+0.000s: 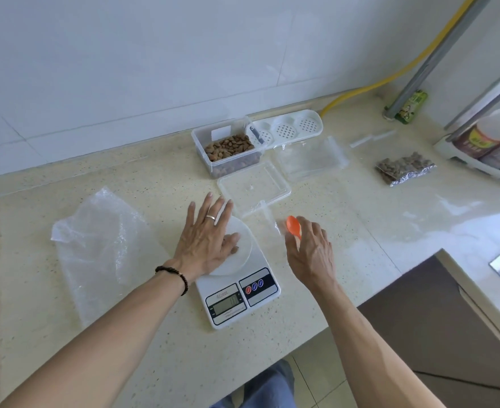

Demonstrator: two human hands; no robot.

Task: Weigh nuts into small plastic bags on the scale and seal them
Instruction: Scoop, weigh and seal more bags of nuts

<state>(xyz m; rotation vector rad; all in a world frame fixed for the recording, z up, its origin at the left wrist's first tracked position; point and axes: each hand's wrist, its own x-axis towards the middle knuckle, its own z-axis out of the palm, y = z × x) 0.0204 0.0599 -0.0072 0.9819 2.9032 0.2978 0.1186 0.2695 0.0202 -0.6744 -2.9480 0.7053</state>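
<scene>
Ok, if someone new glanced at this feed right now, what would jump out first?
Probably the orange spoon gripped in the right hand, just right of the white scale at centre. Next, the left hand lying flat on the scale's round platform. Behind them, an open tub of nuts sits near the wall.

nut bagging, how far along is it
Done: one filled bag of nuts lies at the right. In hand: left hand rests flat on the scale platform, a few nuts beside its thumb; right hand holds an orange spoon. Left: the tub of nuts is still well stocked and empty bags wait.
</scene>
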